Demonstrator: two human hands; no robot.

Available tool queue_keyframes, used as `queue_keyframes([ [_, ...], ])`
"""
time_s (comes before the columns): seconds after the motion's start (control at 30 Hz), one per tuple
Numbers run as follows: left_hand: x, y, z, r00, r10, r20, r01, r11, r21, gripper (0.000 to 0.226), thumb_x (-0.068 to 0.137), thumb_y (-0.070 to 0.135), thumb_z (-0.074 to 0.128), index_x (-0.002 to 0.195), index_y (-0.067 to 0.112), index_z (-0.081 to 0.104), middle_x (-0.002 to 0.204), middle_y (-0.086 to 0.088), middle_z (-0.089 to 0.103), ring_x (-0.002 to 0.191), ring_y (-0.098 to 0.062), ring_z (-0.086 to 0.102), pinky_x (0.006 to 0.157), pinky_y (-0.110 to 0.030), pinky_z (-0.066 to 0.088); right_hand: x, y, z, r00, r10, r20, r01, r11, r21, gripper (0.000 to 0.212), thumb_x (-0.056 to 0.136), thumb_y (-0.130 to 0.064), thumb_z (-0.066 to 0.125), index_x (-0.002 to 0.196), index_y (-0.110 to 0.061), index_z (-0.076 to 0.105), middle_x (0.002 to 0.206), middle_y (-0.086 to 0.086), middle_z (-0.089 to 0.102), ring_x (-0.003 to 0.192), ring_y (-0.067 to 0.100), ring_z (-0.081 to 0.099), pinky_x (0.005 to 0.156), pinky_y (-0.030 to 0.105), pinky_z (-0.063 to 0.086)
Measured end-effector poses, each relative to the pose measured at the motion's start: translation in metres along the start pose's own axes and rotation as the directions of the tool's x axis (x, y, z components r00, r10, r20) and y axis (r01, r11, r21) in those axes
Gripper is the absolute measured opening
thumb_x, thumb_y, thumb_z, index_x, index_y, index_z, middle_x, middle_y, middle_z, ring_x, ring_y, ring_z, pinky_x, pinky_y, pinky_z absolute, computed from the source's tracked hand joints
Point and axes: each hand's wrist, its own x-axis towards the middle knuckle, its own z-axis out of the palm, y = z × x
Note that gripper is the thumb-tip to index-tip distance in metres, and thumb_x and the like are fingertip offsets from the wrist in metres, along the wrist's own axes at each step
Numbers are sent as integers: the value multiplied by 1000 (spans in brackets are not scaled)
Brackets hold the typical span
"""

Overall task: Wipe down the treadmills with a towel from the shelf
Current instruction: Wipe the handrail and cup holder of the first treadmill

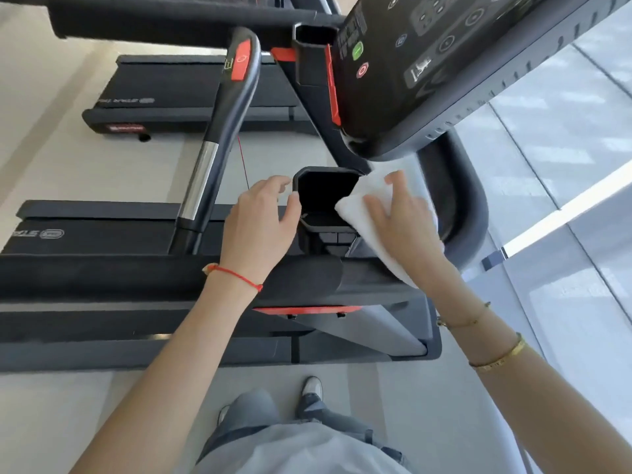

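Towel point(369, 213) lies under the flat-fingered right hand point(402, 217) beside the treadmill's cup holder point(325, 196), whose rim the left hand point(261, 217) seemingly touches, fingers loose.

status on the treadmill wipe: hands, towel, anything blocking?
Right hand flat on white cloth towel, pressing it beside the black cup holder. Left hand open at holder's rim. Black console overhangs; nothing blocking.

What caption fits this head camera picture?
Right hand presses white towel beside treadmill cup holder; left hand touches its rim.
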Motion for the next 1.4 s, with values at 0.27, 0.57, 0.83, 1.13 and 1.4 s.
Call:
queue_keyframes([
  [0.27,14,-13,1,994,-79,78,78,997,17,39,101,35,48,135,19,57,128,4,66,106,-9,64,94,-29,51,30,11,5,967,8,253,-40,992,122,25,100,-33,38,95,-9,32,75,-4,45,68,5,42,55,23,27],
  [0.57,41,-14,9,971,-55,234,64,997,-32,32,99,38,49,123,24,64,108,5,69,98,-12,65,88,-42,54,77,-3,11,864,-339,372,375,927,-26,35,95,-33,37,117,-6,37,93,0,42,67,11,39,59,25,28],
  [0.83,48,-20,15,962,-30,271,57,994,-95,33,98,41,47,124,27,62,103,11,67,94,-11,64,83,-40,55,95,0,12,745,-510,430,566,824,-3,40,100,-24,43,138,-13,35,133,5,48,112,25,48,82,30,34],
  [1.13,45,-24,20,967,-68,246,105,985,-140,35,96,44,47,122,26,62,99,12,67,88,-7,64,78,-35,57,105,-28,26,667,-588,457,719,669,-187,38,101,-35,38,134,-17,43,117,-2,57,96,23,58,70,42,50],
  [1.4,47,-24,21,976,-33,217,75,979,-187,33,96,36,52,125,25,63,105,17,68,97,-3,64,84,-31,56,95,-10,14,769,-480,421,560,824,-84,40,98,-31,38,136,-18,38,127,1,50,103,27,54,76,43,48],
])
